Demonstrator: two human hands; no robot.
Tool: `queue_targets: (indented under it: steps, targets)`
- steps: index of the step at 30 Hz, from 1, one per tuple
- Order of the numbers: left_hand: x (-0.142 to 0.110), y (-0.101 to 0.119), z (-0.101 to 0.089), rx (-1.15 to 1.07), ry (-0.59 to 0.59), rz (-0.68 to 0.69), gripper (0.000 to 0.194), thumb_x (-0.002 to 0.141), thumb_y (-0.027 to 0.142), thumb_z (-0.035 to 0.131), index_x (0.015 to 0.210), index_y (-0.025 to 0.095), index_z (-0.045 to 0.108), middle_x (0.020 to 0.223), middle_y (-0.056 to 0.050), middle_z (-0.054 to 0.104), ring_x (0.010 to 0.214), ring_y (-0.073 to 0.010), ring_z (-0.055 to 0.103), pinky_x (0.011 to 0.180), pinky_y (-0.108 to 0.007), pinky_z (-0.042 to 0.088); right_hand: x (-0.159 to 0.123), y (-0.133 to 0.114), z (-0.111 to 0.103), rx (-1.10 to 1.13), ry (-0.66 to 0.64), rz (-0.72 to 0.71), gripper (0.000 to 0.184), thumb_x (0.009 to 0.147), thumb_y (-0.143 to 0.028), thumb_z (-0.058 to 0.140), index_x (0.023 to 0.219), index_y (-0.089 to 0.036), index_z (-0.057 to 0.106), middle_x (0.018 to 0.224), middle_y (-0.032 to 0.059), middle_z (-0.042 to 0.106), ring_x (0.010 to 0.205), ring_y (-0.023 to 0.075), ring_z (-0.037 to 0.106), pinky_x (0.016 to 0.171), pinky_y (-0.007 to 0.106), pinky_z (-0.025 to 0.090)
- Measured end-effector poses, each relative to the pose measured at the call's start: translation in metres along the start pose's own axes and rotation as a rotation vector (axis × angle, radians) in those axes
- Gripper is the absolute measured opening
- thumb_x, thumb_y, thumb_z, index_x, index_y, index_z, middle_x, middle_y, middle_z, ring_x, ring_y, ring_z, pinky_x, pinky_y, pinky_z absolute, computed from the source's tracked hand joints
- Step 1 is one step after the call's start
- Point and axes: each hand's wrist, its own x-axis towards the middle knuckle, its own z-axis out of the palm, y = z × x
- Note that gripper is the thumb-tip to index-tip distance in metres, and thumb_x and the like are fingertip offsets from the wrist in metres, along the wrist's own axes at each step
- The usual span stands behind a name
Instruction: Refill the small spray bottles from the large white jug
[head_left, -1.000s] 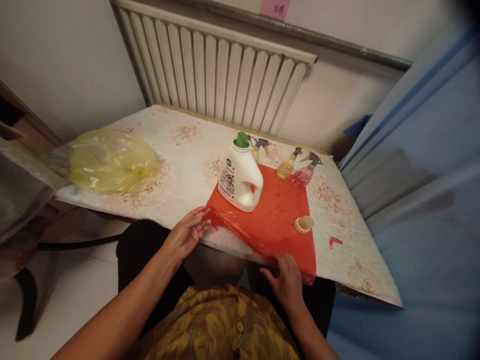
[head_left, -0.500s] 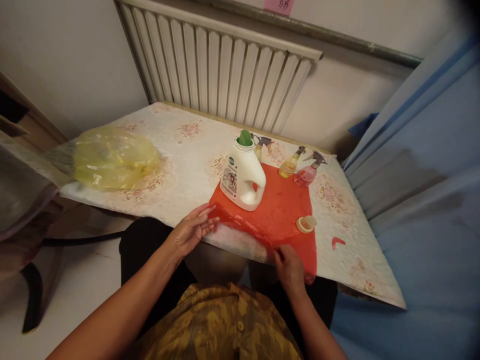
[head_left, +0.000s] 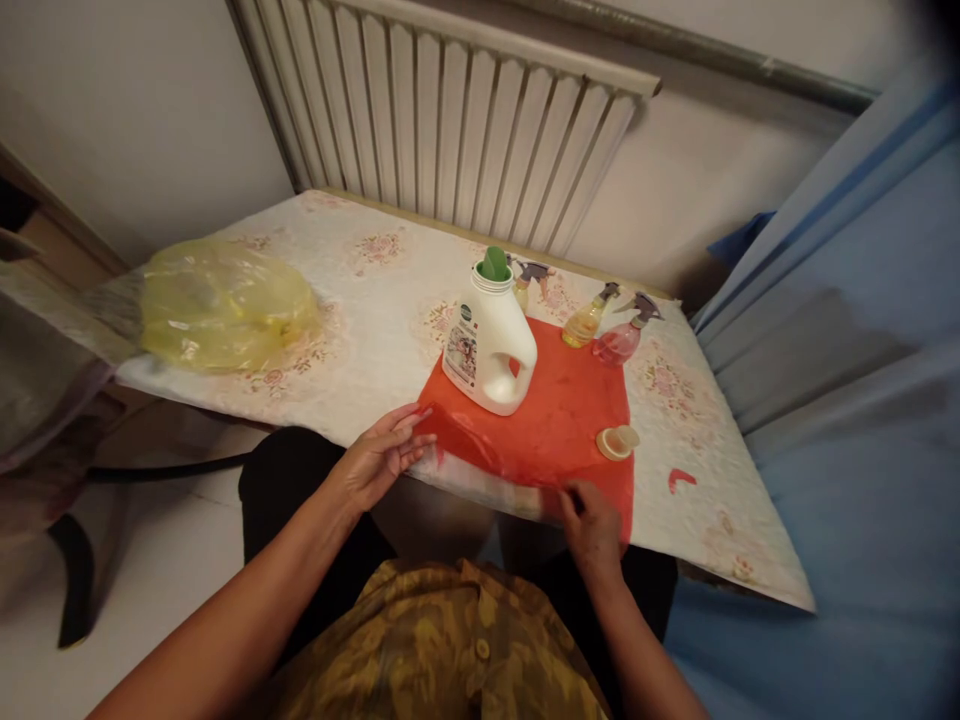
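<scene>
A red plastic bag (head_left: 555, 400) lies flat on the table, its front edge at the table's front edge. At its left front corner is my left hand (head_left: 379, 465), palm turned inward, with the corner pinched at the thumb and forefinger and the other fingers loosely stretched. My right hand (head_left: 596, 530) is closed on the bag's front edge near the right; its fingertips are partly hidden. Upright on the bag stands a white jug (head_left: 491, 350) with a side handle and a green insert (head_left: 495, 264) in its mouth. A pale round cap (head_left: 616, 442) rests at the bag's right side.
Behind the jug is a partly hidden spray bottle (head_left: 523, 285). A yellow spray bottle (head_left: 585, 325) and a pink one (head_left: 622, 340) stand right of it. A crumpled yellow plastic bag (head_left: 225, 305) lies left. A red scrap (head_left: 681, 480) is at right, near the blue curtain (head_left: 855, 350).
My right hand has shifted slightly right along the bag's front edge, which looks straighter and flatter. My left hand stays at the corner. The view has tilted slightly.
</scene>
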Motion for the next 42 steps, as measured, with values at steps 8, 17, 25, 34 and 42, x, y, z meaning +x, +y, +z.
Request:
queue_targets:
  steps: [8, 17, 25, 34, 42]
  targets:
    - [-0.004, -0.001, -0.021, 0.103, 0.063, -0.054, 0.02, 0.081, 0.022, 0.067, 0.1, 0.016, 0.065, 0.101, -0.006, 0.07, 0.066, -0.0114, 0.068, 0.053, -0.017, 0.052, -0.007, 0.005, -0.008, 0.029, -0.128, -0.025, 0.021, 0.09, -0.031, 0.049, 0.08, -0.018, 0.062, 0.074, 0.0038, 0.064, 0.067, 0.0174, 0.06, 0.063, 0.027, 0.044]
    - [-0.008, -0.014, -0.043, 0.641, 0.175, -0.022, 0.02, 0.072, 0.033, 0.07, 0.08, 0.017, 0.061, 0.051, 0.007, 0.056, 0.046, -0.0072, 0.049, 0.045, -0.015, 0.035, -0.026, 0.016, -0.006, 0.005, -0.166, -0.066, 0.016, 0.091, -0.024, 0.047, 0.085, -0.018, 0.061, 0.08, 0.0055, 0.062, 0.076, 0.0202, 0.059, 0.069, 0.031, 0.046]
    - [-0.001, -0.032, -0.06, 1.278, 0.166, 0.134, 0.011, 0.076, 0.028, 0.053, 0.073, 0.02, 0.06, 0.06, 0.005, 0.058, 0.055, -0.012, 0.053, 0.054, -0.021, 0.037, -0.035, 0.028, 0.005, -0.04, -0.233, -0.11, 0.017, 0.089, -0.016, 0.044, 0.088, -0.018, 0.061, 0.085, 0.0078, 0.062, 0.083, 0.0227, 0.058, 0.075, 0.036, 0.047]
    - [0.003, -0.043, -0.071, 1.531, 0.081, 0.2, 0.008, 0.079, 0.021, 0.048, 0.072, 0.022, 0.053, 0.064, 0.004, 0.058, 0.064, -0.0148, 0.056, 0.063, -0.023, 0.037, -0.042, 0.028, 0.011, -0.075, -0.267, -0.135, 0.021, 0.09, -0.014, 0.042, 0.089, -0.017, 0.062, 0.084, 0.0078, 0.061, 0.081, 0.0225, 0.057, 0.073, 0.034, 0.046]
    - [-0.004, -0.044, -0.065, 1.644, 0.06, 0.188, 0.013, 0.084, 0.016, 0.046, 0.075, 0.022, 0.053, 0.068, 0.0, 0.06, 0.065, -0.0173, 0.057, 0.062, -0.025, 0.033, -0.047, 0.021, 0.012, -0.104, -0.303, -0.146, 0.024, 0.091, -0.015, 0.043, 0.087, -0.018, 0.066, 0.083, 0.0072, 0.062, 0.079, 0.0207, 0.057, 0.069, 0.03, 0.045]
